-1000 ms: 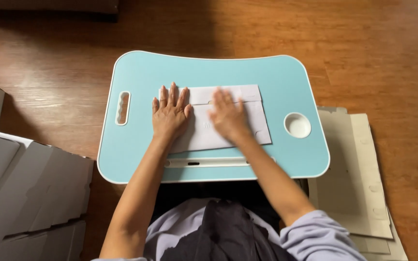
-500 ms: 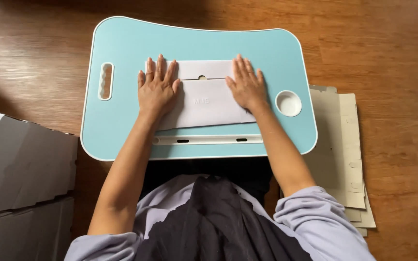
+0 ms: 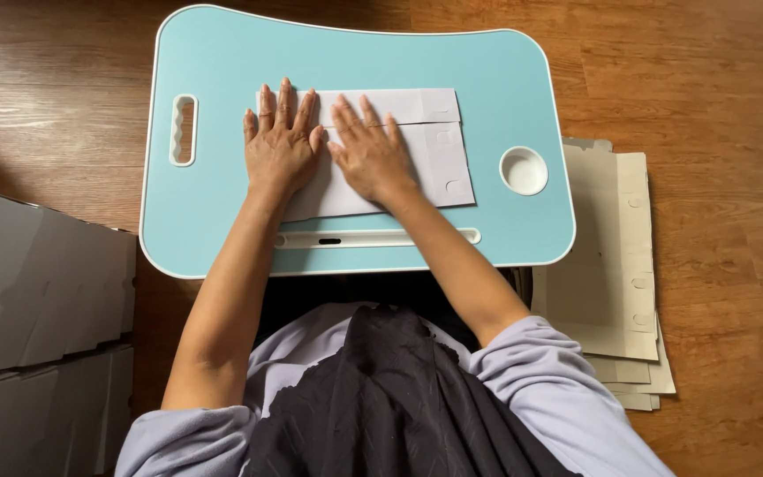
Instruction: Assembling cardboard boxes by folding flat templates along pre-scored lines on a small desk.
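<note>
Off to my far left a stack of flat grey cardboard sheets (image 3: 37, 327) lies on the wooden floor (image 3: 708, 79). Next comes the light blue lap desk (image 3: 222, 212), with its slotted handle (image 3: 184, 131) near the left edge. My left hand (image 3: 280, 146) lies palm down on the left part of the flat white cardboard piece (image 3: 439, 146), fingers (image 3: 285, 99) straight and slightly spread, gripping nothing, just pressing flat. My right hand (image 3: 373, 155) sits just beside it, thumbs almost meeting, also flat and open, fingers (image 3: 348, 115) fanned and pointing away from me and a little leftward, pressing on the sheet's middle. The white piece rests at the centre of the desk, its long axis running left to right, with a fold line along the far side. Past its right end is the round cup recess (image 3: 523, 170). Further right, beside the desk, a pile of beige cardboard blanks (image 3: 615, 265) lies on the floor.
</note>
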